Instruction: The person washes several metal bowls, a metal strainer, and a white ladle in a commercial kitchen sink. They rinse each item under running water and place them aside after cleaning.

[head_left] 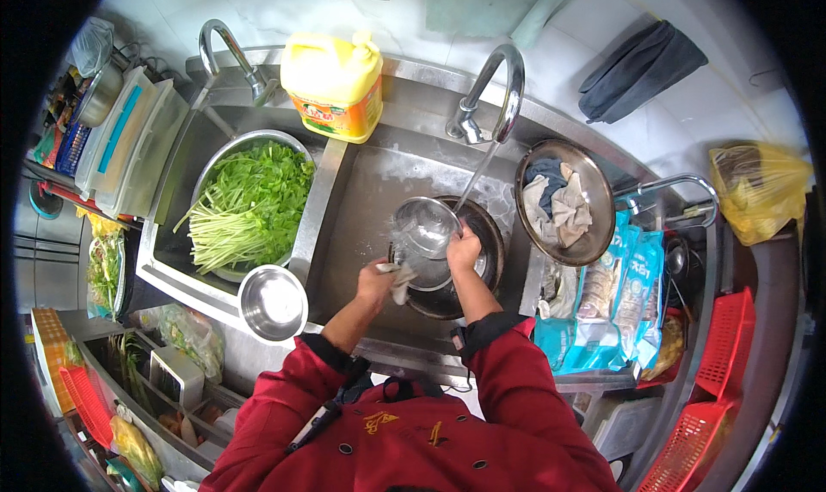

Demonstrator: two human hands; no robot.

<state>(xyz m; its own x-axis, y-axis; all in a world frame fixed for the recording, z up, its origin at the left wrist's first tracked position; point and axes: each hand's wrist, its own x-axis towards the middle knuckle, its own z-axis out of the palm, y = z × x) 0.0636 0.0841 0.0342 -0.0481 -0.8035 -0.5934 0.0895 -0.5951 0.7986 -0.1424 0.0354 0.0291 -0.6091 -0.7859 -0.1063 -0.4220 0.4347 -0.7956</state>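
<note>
My right hand (463,250) grips the rim of a small stainless steel bowl (426,224), tilted over the middle sink basin (361,214). Water from a chrome gooseneck faucet (510,98) runs down at the bowl's rim beside my fingers. A pale wet cloth (402,284) is pinched in my left hand (374,284), just below and left of the bowl. Under both hands a dark round pan (493,253) sits in the basin. Another round metal vessel (429,282) shows partly inside that pan; the held bowl and my hands cover much of it.
Leafy green stalks (251,202) fill a large bowl in the left basin. A yellow detergent jug (332,85) stands behind the divider. Right lie a metal pan of rags (568,202) and blue food packets (619,292). A steel bowl (273,303) rests on the front-left edge.
</note>
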